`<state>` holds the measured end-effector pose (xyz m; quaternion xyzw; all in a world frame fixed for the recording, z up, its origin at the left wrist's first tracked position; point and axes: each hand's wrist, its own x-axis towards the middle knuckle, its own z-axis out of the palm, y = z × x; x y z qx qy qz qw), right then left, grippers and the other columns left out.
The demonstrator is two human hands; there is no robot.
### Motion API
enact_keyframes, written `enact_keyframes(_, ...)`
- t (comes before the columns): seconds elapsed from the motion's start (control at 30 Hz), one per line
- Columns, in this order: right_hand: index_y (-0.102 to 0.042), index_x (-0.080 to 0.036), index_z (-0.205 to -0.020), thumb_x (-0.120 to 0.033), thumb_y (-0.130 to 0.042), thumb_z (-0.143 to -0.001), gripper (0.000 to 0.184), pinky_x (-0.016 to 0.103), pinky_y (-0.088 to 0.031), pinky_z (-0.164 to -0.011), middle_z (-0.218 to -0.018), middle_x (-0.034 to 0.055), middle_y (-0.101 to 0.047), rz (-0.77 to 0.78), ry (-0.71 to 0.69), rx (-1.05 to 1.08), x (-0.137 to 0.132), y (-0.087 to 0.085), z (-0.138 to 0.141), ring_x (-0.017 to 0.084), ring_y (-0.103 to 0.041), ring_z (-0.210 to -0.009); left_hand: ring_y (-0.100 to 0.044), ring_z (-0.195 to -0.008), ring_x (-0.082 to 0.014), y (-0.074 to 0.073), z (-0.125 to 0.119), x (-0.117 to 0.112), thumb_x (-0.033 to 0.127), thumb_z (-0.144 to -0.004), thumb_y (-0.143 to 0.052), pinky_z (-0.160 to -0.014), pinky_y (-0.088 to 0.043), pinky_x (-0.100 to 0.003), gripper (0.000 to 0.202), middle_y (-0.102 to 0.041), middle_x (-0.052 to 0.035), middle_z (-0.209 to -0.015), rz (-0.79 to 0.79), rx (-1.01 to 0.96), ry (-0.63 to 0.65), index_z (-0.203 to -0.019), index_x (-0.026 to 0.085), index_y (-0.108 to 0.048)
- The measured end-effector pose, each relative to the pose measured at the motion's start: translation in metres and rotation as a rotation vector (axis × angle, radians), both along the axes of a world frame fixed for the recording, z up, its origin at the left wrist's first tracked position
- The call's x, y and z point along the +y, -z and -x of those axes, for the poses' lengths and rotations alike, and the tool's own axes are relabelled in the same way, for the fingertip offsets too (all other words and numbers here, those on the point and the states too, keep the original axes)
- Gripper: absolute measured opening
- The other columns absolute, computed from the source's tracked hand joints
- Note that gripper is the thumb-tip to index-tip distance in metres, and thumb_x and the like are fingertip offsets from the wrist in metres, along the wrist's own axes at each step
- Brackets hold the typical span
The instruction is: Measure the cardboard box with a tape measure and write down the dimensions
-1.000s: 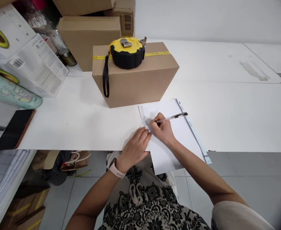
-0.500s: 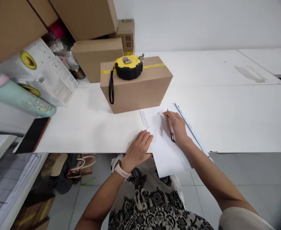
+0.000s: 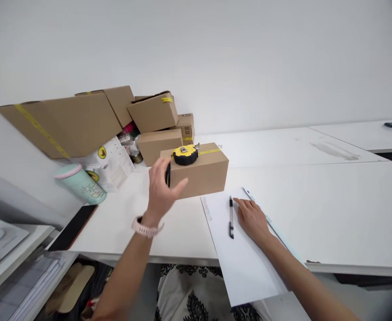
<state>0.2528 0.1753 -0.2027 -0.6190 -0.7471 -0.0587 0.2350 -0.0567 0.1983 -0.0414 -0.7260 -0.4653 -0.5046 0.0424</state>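
My left hand (image 3: 161, 187) is raised over the table beside a small brown cardboard box (image 3: 202, 176), thumb and fingers apart and holding nothing. On top of the box lies a yellow and black tape measure (image 3: 185, 155); its black wrist strap (image 3: 168, 174) hangs near my left fingers, and I cannot tell whether they touch it. My right hand (image 3: 252, 219) rests on a white paper pad (image 3: 239, 267) with its fingers stretched out. A clear pen with black ends (image 3: 231, 218) lies on the paper just left of those fingers, apart from the hand.
More cardboard boxes (image 3: 79, 122) are stacked at the back left, with a white avocado-print box (image 3: 116, 165) below. A mint tumbler (image 3: 82, 183) and a dark phone-like slab (image 3: 74, 227) are at the table's left end. The pad overhangs the front edge of the white table (image 3: 343, 214).
My right hand has let go of the pen, which now lies on the paper. My left hand has lifted off the pad's edge and moved up to the box. The view has tilted upward.
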Motion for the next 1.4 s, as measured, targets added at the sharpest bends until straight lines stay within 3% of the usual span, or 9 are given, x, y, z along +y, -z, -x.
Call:
enact_keyframes(0.1, -0.065, -0.017, -0.13, -0.011, -0.042, -0.097, 0.041, 0.042, -0.051, -0.087, -0.112, 0.0117, -0.077, -0.027, 0.009, 0.029, -0.001, 0.002, 0.0, 0.03, -0.066, -0.102, -0.028, -0.155, -0.0405, -0.024, 0.004, 0.046, 0.052, -0.074, -0.083, -0.124, -0.027, -0.062, 0.101, -0.035, -0.0217, -0.164, 0.223, -0.057, -0.041, -0.156, 0.02, -0.034)
enact_keyframes(0.23, -0.066, -0.018, -0.126, -0.013, -0.042, -0.099, 0.037, 0.041, -0.052, -0.086, -0.112, 0.0114, -0.078, -0.071, 0.006, 0.047, 0.001, 0.006, 0.0, 0.03, -0.067, -0.102, -0.022, -0.157, -0.0437, -0.035, -0.002, 0.08, 0.058, -0.066, -0.085, -0.124, -0.022, -0.063, 0.117, -0.029, -0.0228, -0.168, 0.391, 0.001, -0.026, -0.16, 0.02, -0.028)
enact_keyframes(0.47, -0.071, -0.02, -0.114, -0.013, -0.044, -0.099, 0.032, 0.041, -0.052, -0.087, -0.114, 0.0109, -0.077, -0.074, 0.007, 0.06, 0.003, 0.008, 0.001, 0.029, -0.068, -0.104, -0.048, -0.14, -0.0456, -0.036, -0.017, 0.098, 0.055, -0.054, -0.091, -0.117, -0.034, -0.061, 0.093, -0.062, -0.0196, -0.142, 0.467, -0.061, 0.013, -0.135, 0.02, -0.061)
enact_keyframes(0.67, -0.071, -0.02, -0.114, -0.016, -0.041, -0.1, 0.033, 0.044, -0.054, -0.089, -0.112, 0.0117, -0.077, -0.057, 0.011, 0.172, 0.002, 0.006, 0.001, 0.03, -0.068, -0.104, -0.063, -0.121, -0.0355, -0.024, -0.005, 0.081, 0.058, -0.057, -0.088, -0.109, -0.045, -0.052, 0.08, -0.069, -0.0123, -0.126, 0.265, -0.38, 0.096, -0.124, 0.02, -0.065)
enact_keyframes(0.87, -0.058, -0.023, -0.139, -0.041, -0.044, -0.101, 0.044, 0.054, -0.053, -0.104, -0.143, 0.0143, -0.065, 0.105, 0.0, 0.647, -0.001, -0.008, -0.006, 0.033, -0.06, -0.131, -0.065, -0.118, -0.0311, -0.004, 0.033, 0.029, 0.081, -0.069, -0.069, -0.102, -0.054, -0.047, 0.067, -0.07, -0.0053, -0.124, 0.031, -0.821, 0.371, -0.112, 0.029, -0.07)
enact_keyframes(1.0, -0.046, -0.028, -0.153, -0.06, -0.05, -0.098, 0.064, 0.054, -0.046, -0.116, -0.165, 0.0129, -0.043, 0.336, -0.056, 1.01, 0.02, -0.034, -0.003, 0.033, -0.048, -0.147, -0.068, -0.108, -0.029, 0.02, 0.055, 0.014, 0.077, -0.061, -0.079, -0.096, -0.056, -0.049, 0.066, -0.073, -0.0001, -0.119, 0.111, -1.104, 0.504, -0.112, 0.037, -0.072)
enact_keyframes(1.17, -0.047, -0.032, -0.153, -0.06, -0.058, -0.093, 0.068, 0.062, -0.03, -0.124, -0.169, 0.0103, -0.035, 0.321, -0.074, 1.23, 0.069, -0.069, 0.019, 0.034, -0.031, -0.157, -0.067, -0.107, -0.03, 0.047, 0.061, 0.029, 0.08, -0.06, -0.077, -0.094, -0.055, -0.05, 0.072, -0.073, -0.0043, -0.118, 0.298, -1.177, 0.541, -0.116, 0.035, -0.072)
enact_keyframes(1.27, -0.052, -0.029, -0.149, -0.055, -0.054, -0.096, 0.059, 0.057, -0.038, -0.121, -0.161, 0.0094, -0.05, 0.385, -0.15, 1.276, 0.085, -0.085, 0.034, 0.03, -0.045, -0.149, -0.067, -0.103, -0.0272, 0.047, 0.056, 0.034, 0.073, -0.061, -0.082, -0.091, -0.056, -0.047, 0.067, -0.073, -0.0033, -0.122, 0.313, -1.246, 0.606, -0.116, 0.035, -0.072)
enact_keyframes(1.4, -0.052, -0.027, -0.149, -0.051, -0.063, -0.093, 0.062, 0.048, -0.045, -0.115, -0.15, 0.0097, -0.06, 0.272, -0.293, 1.269, 0.072, -0.12, 0.038, 0.026, -0.056, -0.136, -0.066, -0.099, -0.0239, 0.023, 0.059, 0.023, 0.072, -0.061, -0.083, -0.09, -0.058, -0.044, 0.067, -0.072, 0.0003, -0.124, 0.27, -1.259, 0.63, -0.116, 0.035, -0.073)
